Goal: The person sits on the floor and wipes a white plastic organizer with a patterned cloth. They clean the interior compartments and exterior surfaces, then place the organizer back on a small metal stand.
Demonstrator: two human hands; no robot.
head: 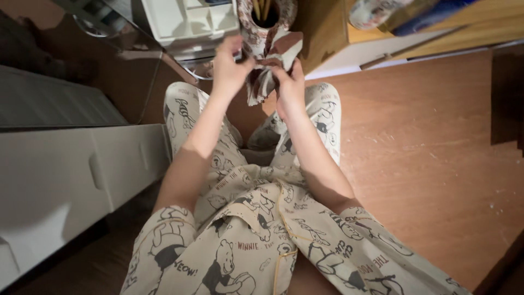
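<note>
So the big stuff first: wooden floor takes up the whole right side, a white cabinet runs along the near left, and a wooden desk sits at the far edge. Person is in cartoon-print pyjamas, looking down at their own hands.

Both hands are working a brown-and-white patterned cloth, held up at the far centre just in front of the desk. Left hand is closed on its left edge, right hand is clamped on the bunched lower part. Looks to me like the middle of folding or straightening it; I'd say the next bit needs the edges pulled even.

Containers: a white compartment tray at the far left, contents hard to tell. A patterned cup right behind the cloth holds some thin sticks, maybe pencils or chopsticks.
</note>
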